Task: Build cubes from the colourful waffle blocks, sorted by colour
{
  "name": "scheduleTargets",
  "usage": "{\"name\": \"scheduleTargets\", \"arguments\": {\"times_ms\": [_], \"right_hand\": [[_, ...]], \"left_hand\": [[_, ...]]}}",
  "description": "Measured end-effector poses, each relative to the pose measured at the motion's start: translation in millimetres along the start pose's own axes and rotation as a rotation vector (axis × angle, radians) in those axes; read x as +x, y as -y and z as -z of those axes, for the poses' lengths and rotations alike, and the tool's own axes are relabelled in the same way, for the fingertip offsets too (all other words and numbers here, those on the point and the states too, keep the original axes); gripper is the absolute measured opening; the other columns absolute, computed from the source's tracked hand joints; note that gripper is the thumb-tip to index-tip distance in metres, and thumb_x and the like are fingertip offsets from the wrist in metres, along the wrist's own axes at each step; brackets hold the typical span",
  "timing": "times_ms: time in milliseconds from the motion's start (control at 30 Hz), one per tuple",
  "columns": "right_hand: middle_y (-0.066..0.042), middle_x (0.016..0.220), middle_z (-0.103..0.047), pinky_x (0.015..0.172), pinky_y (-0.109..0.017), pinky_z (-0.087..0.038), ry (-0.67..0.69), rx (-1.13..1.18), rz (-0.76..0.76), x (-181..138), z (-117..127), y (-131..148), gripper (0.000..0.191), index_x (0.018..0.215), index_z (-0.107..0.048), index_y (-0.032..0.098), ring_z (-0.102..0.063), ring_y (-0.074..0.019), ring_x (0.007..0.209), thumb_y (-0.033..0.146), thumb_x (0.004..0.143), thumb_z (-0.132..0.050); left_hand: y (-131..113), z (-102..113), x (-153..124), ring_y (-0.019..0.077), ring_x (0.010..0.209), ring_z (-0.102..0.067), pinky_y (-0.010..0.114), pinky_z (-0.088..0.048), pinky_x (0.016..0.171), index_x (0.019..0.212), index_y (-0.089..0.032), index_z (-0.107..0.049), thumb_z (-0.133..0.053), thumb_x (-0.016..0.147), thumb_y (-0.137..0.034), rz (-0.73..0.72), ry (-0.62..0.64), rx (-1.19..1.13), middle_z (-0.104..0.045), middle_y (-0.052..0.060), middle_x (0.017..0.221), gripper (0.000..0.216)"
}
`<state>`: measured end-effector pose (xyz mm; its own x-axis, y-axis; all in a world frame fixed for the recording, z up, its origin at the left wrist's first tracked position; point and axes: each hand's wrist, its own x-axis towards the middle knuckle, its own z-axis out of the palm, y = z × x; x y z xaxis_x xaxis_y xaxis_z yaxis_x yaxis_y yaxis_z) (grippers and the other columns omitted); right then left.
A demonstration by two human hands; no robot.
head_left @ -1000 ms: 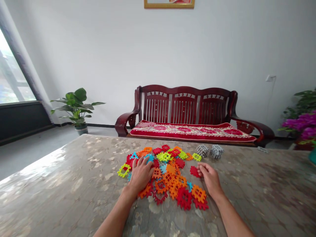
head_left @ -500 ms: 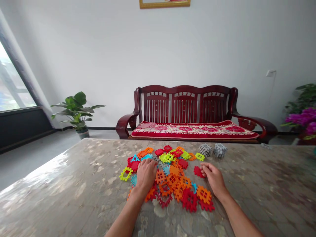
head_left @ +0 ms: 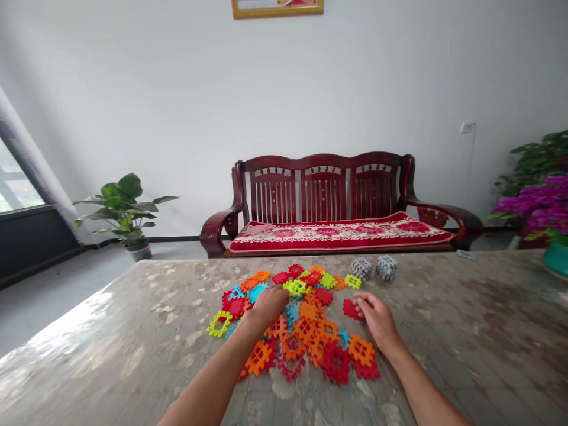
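Note:
A pile of flat interlocking plastic tiles (head_left: 310, 331) in orange, red, blue and yellow-green lies on the glossy marble-patterned table (head_left: 133, 337). My left hand (head_left: 268, 307) reaches into the far part of the pile with its fingers curled together beside a yellow-green tile (head_left: 295, 288); what they pinch is hidden. My right hand (head_left: 376, 316) rests at the pile's right side, fingers curled, with the tips on the edge of a lone red tile (head_left: 349, 308). Two grey-and-white cubes built of tiles (head_left: 362, 268) (head_left: 386, 267) stand just beyond it.
A dark red wooden bench (head_left: 328, 189) with a red cushion stands behind the table's far edge. A potted green plant (head_left: 124, 213) is on the floor at the left. Purple flowers in a teal pot (head_left: 557, 257) sit at the right edge. A small object (head_left: 465, 254) lies at the far right.
My left hand has slid forward and to the right across the pile and closed its fingers near the yellow-green tile. My right hand has stayed by the red tile. The view has turned slightly.

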<state>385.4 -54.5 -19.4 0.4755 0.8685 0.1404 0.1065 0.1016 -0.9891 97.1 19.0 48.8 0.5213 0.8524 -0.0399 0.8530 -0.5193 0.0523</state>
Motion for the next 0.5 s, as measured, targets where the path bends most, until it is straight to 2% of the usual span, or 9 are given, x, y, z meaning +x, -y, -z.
{"name": "scheduleTargets", "arguments": {"times_ms": [133, 267, 500], "right_hand": [[-0.005, 0.072, -0.070, 0.059, -0.031, -0.049, -0.004, 0.003, -0.006, 0, -1, 1, 0.040, 0.085, -0.072, 0.017, -0.062, -0.0197, 0.065, 0.052, 0.065, -0.064], [-0.005, 0.073, -0.071, 0.059, -0.031, -0.050, -0.004, 0.015, 0.004, 1, -1, -1, 0.040, 0.086, -0.072, 0.017, -0.063, -0.0201, 0.065, 0.052, 0.066, -0.065], [-0.005, 0.071, -0.071, 0.057, -0.031, -0.049, 0.009, 0.023, 0.029, 1, -2, -2, 0.038, 0.085, -0.072, 0.018, -0.062, -0.0200, 0.063, 0.051, 0.067, -0.064]], "left_hand": [[3, 4, -1, 0.0196, 0.095, -0.067, 0.030, -0.050, 0.082, 0.090, -0.022, -0.069, -0.050, 0.084, -0.007, -0.092, 0.004, 0.033, -0.072, 0.007, 0.102, 0.025], [6, -1, -5, 0.0221, 0.099, -0.064, 0.036, -0.046, 0.091, 0.089, -0.020, -0.068, -0.049, 0.088, -0.010, -0.159, -0.039, 0.073, -0.070, 0.010, 0.100, 0.021], [9, -2, -11, 0.0221, 0.101, -0.060, 0.036, -0.041, 0.096, 0.090, -0.021, -0.067, -0.051, 0.091, -0.015, -0.181, -0.094, 0.113, -0.069, 0.008, 0.100, 0.017]]}}
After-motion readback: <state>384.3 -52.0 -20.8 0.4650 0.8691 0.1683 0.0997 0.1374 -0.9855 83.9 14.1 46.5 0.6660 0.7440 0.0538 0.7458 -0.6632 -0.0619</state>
